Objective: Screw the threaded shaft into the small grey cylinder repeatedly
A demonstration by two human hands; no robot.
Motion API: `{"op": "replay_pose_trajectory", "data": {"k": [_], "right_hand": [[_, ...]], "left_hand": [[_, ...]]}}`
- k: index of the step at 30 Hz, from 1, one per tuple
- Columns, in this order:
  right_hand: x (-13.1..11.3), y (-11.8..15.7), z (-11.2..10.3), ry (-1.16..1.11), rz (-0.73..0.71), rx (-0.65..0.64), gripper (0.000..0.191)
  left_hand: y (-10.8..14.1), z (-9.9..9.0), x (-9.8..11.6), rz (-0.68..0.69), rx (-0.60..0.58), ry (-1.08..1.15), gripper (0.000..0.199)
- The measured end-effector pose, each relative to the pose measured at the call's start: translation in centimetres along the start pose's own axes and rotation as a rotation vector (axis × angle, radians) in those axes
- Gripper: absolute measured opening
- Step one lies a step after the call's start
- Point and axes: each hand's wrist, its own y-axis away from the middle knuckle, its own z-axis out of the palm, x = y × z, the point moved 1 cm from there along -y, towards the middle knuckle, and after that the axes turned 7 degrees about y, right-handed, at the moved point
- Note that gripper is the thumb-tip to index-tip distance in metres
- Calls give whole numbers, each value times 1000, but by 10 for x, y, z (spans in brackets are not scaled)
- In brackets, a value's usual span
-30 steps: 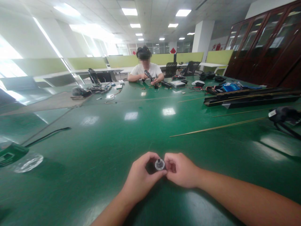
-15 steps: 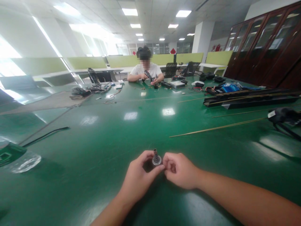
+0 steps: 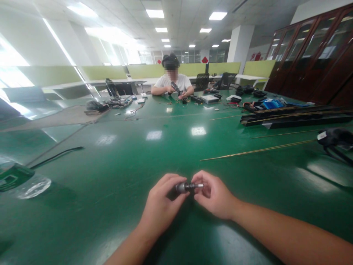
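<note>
So the left grip (image 3: 162, 198) is closing on a small metal part (image 3: 182, 188), pinching its fat round end with the thumb at about 5 o'clock and the fingers curling around from 11. The part is lying pretty much sideways, with its thin bright shaft pointing to 3 o'clock. Over on that side, the right grip (image 3: 216, 197) is hanging open and loosely curled, and the shaft tip is reaching in between its thumb and fingers; can't really tell if any fingertip is touching it. Both are working over a shiny green surface (image 3: 132, 158). Looking out from the part, a clear bottle with a green label (image 3: 16, 176) is sitting way off at 9 o'clock, and a black cable (image 3: 57, 156) is lying near it toward 10. Thin brass-colored rods (image 3: 256, 149) are stretching out around 2 o'clock, with some dark channels (image 3: 292, 118) lying farther along that way. Up at 12, well apart, a person in a white shirt (image 3: 173, 82) is holding a dark drill-like tool (image 3: 175, 87) at the far edge.
</note>
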Motion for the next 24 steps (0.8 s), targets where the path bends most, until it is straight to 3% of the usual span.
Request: {"op": "replay_pose_trajectory", "data": {"k": [13, 24], "right_hand": [[-3, -2, -1, 200, -34, 83, 18], [-2, -3, -1, 150, -40, 93, 25]], "left_hand": [[0, 0, 0, 7, -13, 17, 22], [1, 2, 1, -11, -51, 33, 20]]}}
